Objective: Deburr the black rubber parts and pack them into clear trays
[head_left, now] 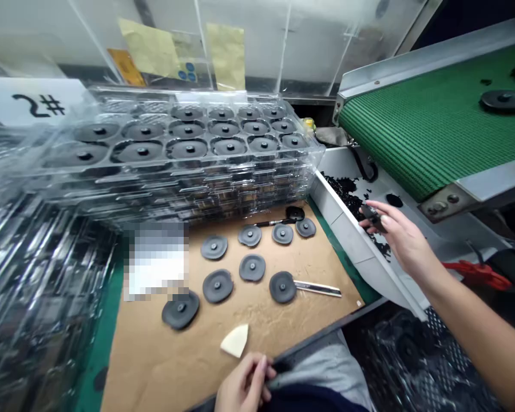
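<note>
My right hand (399, 234) reaches out over the white bin (347, 229), its fingers closed on a small black plastic piece (372, 218). Low in the view, my left hand (245, 384) rests by the front edge of the brown board (175, 366), with its fingers curled and pressed together. Whatever they may hold is hidden. Just beyond that hand lies a cream wedge-shaped pad (235, 341). Several dark rounded discs with a centre knob, such as this near disc (282, 287), are spread over the board. A flat metal-looking strip (317, 288) touches that disc.
Stacked clear trays (189, 171) holding similar discs stand behind the board. More clear plastic trays (47, 309) are blurred at left. A green conveyor belt (433, 109) carries a disc (504, 101) at upper right. Red-handled tool (480, 274) lies beside the bin. A pen (270, 222) lies behind the discs.
</note>
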`<state>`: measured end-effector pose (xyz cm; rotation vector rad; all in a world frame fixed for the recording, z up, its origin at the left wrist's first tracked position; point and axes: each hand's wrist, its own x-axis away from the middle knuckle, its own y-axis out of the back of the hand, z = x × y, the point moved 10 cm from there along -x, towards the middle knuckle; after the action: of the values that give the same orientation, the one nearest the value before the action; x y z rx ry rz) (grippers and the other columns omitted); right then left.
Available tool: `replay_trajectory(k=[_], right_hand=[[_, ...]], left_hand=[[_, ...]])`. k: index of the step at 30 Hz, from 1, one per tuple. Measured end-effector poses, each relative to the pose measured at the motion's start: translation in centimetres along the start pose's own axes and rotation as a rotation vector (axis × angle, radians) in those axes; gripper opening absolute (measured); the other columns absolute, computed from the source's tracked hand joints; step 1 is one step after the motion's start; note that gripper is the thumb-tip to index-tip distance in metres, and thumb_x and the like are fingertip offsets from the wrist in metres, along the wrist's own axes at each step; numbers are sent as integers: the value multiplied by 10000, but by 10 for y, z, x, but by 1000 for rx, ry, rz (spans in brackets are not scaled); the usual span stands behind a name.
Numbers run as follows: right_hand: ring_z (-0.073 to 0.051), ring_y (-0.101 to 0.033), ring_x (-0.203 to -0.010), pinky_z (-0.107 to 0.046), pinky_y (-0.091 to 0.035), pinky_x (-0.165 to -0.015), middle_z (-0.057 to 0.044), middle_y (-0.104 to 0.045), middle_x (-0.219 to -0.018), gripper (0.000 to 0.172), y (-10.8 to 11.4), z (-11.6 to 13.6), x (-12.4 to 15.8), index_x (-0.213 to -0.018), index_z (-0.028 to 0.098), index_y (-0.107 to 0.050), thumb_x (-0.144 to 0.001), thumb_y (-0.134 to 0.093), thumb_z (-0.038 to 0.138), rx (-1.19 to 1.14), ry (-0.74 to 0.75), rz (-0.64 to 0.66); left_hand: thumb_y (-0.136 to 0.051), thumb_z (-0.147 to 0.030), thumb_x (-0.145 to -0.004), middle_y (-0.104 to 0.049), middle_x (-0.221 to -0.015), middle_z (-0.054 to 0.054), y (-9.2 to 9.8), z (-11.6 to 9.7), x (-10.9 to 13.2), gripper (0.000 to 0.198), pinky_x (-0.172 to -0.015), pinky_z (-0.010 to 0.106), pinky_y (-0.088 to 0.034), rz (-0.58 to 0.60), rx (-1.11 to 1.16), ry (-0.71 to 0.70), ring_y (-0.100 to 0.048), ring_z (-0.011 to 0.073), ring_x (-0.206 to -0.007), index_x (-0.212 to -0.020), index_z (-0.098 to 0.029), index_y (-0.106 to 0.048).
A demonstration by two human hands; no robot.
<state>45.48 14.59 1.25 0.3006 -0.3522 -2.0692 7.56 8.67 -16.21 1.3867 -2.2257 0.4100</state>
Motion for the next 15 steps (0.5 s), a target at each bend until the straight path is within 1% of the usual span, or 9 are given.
replay_trajectory(k=[2,3,4,6,8,9,10,12,15], right_hand=[[-190,-601,-926,-312,-473,-815,-89,-602,-1161,441,-32,16,47,-1243,219,-546,-871,-480,445,-228,-56,119],[-187,-600,-906,-307,-472,-802,-96,-618,-1125,430,-56,18,72,-1223,199,-564,-887,-453,443,-365,-137,210],[-181,-605,-868,-302,-474,-781,-103,-634,-1081,427,-85,17,99,-1189,179,-587,-908,-410,448,-501,-252,312],[-161,-611,-758,-282,-472,-707,-117,-657,-996,499,-149,16,156,-1105,141,-627,-943,-299,481,-754,-523,517],[-135,-599,-659,-253,-459,-640,-122,-668,-909,594,-205,21,205,-1053,114,-639,-954,-214,517,-966,-721,667],[-124,-591,-626,-239,-455,-614,-122,-670,-888,624,-227,25,224,-1049,106,-636,-954,-187,530,-1051,-781,717],[-116,-588,-605,-229,-455,-596,-121,-673,-879,640,-246,30,238,-1051,104,-631,-955,-170,538,-1118,-824,751],[-110,-592,-585,-209,-456,-548,-110,-683,-884,626,-274,36,260,-1074,123,-616,-958,-162,538,-1199,-900,780],[-99,-593,-536,-188,-455,-495,-85,-696,-833,619,-303,42,288,-1068,144,-608,-949,-170,566,-1232,-1053,836]], left_hand=[[-578,-520,-794,-687,-726,45,-5,-13,3,356,-508,211,-445,87,98,-30,-583,115,-520,-825,-174,-655],[-588,-498,-798,-692,-760,50,-6,-21,6,333,-543,217,-462,120,159,-48,-602,121,-560,-863,-179,-654],[-593,-485,-801,-700,-828,58,-5,-29,10,320,-602,227,-485,130,219,-79,-630,134,-633,-921,-193,-650],[-614,-466,-795,-676,-1065,79,0,-50,21,352,-795,275,-499,127,360,-192,-648,183,-901,-1066,-242,-618],[-647,-471,-767,-559,-1303,85,4,-67,37,489,-981,330,-421,165,497,-313,-519,239,-1189,-1211,-293,-546],[-664,-474,-751,-493,-1380,79,5,-71,46,565,-1023,344,-388,203,545,-348,-445,257,-1266,-1268,-315,-501],[-677,-471,-739,-443,-1425,69,6,-71,55,624,-1025,346,-390,244,569,-349,-411,267,-1295,-1308,-340,-456],[-698,-421,-738,-426,-1440,46,11,-62,68,650,-969,321,-444,269,582,-306,-442,267,-1271,-1326,-385,-424],[-721,-339,-732,-522,-1353,39,35,-43,82,601,-927,301,-479,175,633,-286,-524,255,-1191,-1282,-382,-483]])
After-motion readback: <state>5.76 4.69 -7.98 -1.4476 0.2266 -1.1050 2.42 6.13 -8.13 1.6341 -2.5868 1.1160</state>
